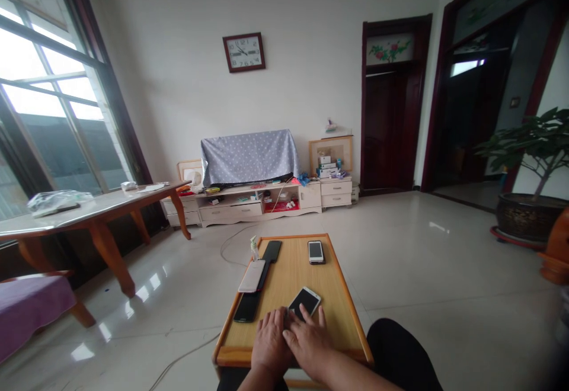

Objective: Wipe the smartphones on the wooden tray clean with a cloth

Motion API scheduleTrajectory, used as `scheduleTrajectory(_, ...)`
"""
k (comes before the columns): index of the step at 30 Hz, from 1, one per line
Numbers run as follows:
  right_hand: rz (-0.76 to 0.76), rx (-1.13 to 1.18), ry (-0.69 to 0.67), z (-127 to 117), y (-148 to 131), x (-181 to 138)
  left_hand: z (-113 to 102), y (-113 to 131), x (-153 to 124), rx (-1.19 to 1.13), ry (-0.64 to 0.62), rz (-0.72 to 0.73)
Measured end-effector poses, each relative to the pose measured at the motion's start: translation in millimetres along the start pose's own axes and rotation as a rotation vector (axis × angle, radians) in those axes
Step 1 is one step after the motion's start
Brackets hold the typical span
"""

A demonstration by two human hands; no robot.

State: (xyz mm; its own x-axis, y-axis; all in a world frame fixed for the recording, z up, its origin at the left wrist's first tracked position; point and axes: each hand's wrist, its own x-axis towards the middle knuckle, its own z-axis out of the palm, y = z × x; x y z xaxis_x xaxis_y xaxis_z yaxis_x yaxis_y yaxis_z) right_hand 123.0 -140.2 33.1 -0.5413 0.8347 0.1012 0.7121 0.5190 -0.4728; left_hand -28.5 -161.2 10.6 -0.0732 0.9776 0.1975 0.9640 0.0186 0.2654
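Observation:
A white phone (305, 303) with a dark screen lies at an angle on the small wooden table (288, 272). My left hand (270, 340) is at its lower left corner, with fingers bent close together. My right hand (309, 340) reaches over the phone's lower edge, its fingers spread and some over the screen. Both hands meet at a tiny dark thing (287, 313) that I cannot make out. To the left lie a pinkish phone (252, 276), a black phone (247, 308) and another dark phone (272, 251). Another white phone (316, 252) lies at the far right.
A pump bottle (254, 247) stands at the table's far left corner. Beyond is a low white cabinet (231, 211) with a cloth-covered object (249, 157) on top. A larger table (102, 202) stands left, a potted plant (531, 216) right. A cable (186, 358) crosses the floor.

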Motion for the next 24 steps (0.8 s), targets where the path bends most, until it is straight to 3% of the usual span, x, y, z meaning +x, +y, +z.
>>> scheduleTrajectory(7,0.227,-0.037,0.126,-22,28,23,-5,1,0,0.014,0.048,0.046)
scheduleTrajectory(10,0.195,-0.035,0.122,-18,23,20,-4,2,0,0.01,0.034,0.025)
scheduleTrajectory(16,-0.017,0.033,0.106,-5,6,-3,-12,7,0,0.005,-0.009,0.016)
scheduleTrajectory(21,0.141,-0.005,0.166,-15,18,8,-20,9,-1,-0.028,0.008,0.081)
scheduleTrajectory(24,0.156,-0.006,0.171,-17,16,17,-18,9,-2,-0.032,0.016,0.101)
